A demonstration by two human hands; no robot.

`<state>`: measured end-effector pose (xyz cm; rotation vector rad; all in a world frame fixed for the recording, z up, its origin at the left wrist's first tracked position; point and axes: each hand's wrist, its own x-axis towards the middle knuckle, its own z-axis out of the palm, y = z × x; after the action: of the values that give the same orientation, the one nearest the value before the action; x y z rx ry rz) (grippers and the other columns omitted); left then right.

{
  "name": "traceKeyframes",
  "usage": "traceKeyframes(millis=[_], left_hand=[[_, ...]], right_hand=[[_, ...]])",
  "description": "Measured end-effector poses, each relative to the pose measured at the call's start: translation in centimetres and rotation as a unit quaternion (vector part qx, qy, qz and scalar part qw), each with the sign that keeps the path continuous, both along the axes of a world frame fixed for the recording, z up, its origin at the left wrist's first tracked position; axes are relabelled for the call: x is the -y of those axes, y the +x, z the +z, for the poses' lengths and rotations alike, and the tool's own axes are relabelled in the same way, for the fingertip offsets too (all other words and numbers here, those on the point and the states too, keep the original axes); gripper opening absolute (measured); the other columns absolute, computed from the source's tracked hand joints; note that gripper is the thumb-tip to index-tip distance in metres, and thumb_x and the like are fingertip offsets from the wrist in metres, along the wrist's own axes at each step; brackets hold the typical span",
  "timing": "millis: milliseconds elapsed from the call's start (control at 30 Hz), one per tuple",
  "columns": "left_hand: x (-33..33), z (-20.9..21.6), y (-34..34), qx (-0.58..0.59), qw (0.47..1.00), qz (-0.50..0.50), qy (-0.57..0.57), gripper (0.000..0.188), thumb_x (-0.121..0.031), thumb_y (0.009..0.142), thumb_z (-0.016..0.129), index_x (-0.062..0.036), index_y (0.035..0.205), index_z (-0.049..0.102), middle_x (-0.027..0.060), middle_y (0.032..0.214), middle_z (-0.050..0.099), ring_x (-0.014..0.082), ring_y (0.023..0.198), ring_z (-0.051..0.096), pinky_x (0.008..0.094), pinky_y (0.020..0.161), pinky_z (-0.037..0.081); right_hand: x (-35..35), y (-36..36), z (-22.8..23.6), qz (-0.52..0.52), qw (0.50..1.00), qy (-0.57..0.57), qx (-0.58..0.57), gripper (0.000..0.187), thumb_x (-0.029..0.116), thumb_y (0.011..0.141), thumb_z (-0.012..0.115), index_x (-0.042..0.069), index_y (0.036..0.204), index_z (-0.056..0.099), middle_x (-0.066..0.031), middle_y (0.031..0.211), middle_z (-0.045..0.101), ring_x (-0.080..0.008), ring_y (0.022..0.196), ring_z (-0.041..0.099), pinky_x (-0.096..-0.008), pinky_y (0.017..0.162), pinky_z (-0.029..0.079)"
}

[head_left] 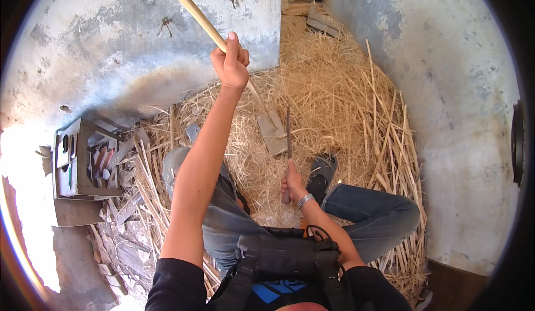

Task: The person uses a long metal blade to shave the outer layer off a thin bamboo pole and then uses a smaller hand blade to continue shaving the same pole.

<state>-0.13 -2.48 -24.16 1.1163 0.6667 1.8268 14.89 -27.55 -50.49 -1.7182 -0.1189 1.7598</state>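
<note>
Weathered grey-white walls (468,105) bound the work area at the far left and right; between them the floor is buried under straw-like shavings (334,82). Long strips (372,88) line the right-hand wall; at left, a battered wooden cabinet (69,160) stands beside scattered debris. Person seated, knees apart. Left hand (229,68), arm extended, is closed around a pale stick (192,9), thumb along it; the stick's upper end leaves the view at top, its lower end appears to rest on a flat block (273,138) among the shavings. Right hand (293,183) is wrapped around the handle of a knife (288,127), slim blade pointing away from the body, just beside the block's right edge and near the right shoe (323,171). Widest open room: over the shavings, right of the blade, before the wall.
</note>
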Motion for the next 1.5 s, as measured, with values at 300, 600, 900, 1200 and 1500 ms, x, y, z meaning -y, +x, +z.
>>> traceKeyframes(millis=[300, 600, 900, 1200, 1500], left_hand=[[-0.1, 1.1, -1.0, 0.015, 0.979, -0.201, -0.003, 0.053, -0.032, 0.102, 0.053, -0.0166, 0.060, 0.027, -0.0040, 0.055, 0.021, 0.0093, 0.047, 0.019, 0.0277, 0.046, 0.018], [0.2, 3.9, -1.1, -0.196, 0.977, -0.063, 0.059, 0.048, -0.045, 0.103, 0.046, -0.0050, 0.079, 0.057, 0.0043, 0.063, 0.053, 0.0169, 0.055, 0.050, 0.0312, 0.057, 0.042], [0.5, 17.2, -3.5, -0.145, 0.967, 0.118, 0.171, 0.057, -0.047, 0.110, 0.033, 0.0025, 0.104, 0.059, 0.0059, 0.064, 0.054, 0.0152, 0.058, 0.055, 0.0304, 0.057, 0.046], [-0.1, 18.1, -1.4, -0.072, 0.980, -0.019, 0.187, 0.062, -0.057, 0.105, 0.042, -0.0134, 0.062, 0.028, -0.0013, 0.052, 0.027, 0.0098, 0.046, 0.022, 0.0277, 0.044, 0.019], [-0.4, 18.2, 1.7, -0.041, 0.982, 0.012, 0.181, 0.060, -0.045, 0.104, 0.055, -0.0143, 0.062, 0.025, -0.0040, 0.053, 0.026, 0.0073, 0.047, 0.020, 0.0282, 0.046, 0.017]], right_hand=[[-3.6, 0.9, 11.8, -0.036, 0.980, 0.196, 0.005, 0.067, 0.069, 0.098, 0.044, 0.007, 0.074, 0.048, -0.0010, 0.054, 0.042, -0.0130, 0.038, 0.039, -0.0301, 0.037, 0.036], [-1.2, -1.3, 14.8, 0.070, 0.969, 0.230, -0.056, 0.066, 0.067, 0.099, 0.044, 0.006, 0.075, 0.050, -0.0006, 0.053, 0.042, -0.0116, 0.038, 0.040, -0.0293, 0.039, 0.038], [-0.7, -1.2, 16.0, 0.078, 0.970, 0.221, -0.066, 0.066, 0.066, 0.099, 0.044, 0.005, 0.075, 0.050, -0.0005, 0.053, 0.042, -0.0122, 0.039, 0.040, -0.0301, 0.040, 0.039], [-0.8, 1.1, 24.4, 0.079, 0.942, 0.250, -0.209, 0.070, 0.073, 0.097, 0.041, 0.007, 0.074, 0.049, 0.0009, 0.053, 0.041, -0.0104, 0.039, 0.039, -0.0295, 0.040, 0.037], [-1.7, 6.9, 34.0, 0.056, 0.953, 0.284, -0.092, 0.072, 0.077, 0.097, 0.032, 0.010, 0.077, 0.048, 0.0020, 0.052, 0.038, -0.0104, 0.039, 0.037, -0.0272, 0.039, 0.035]])
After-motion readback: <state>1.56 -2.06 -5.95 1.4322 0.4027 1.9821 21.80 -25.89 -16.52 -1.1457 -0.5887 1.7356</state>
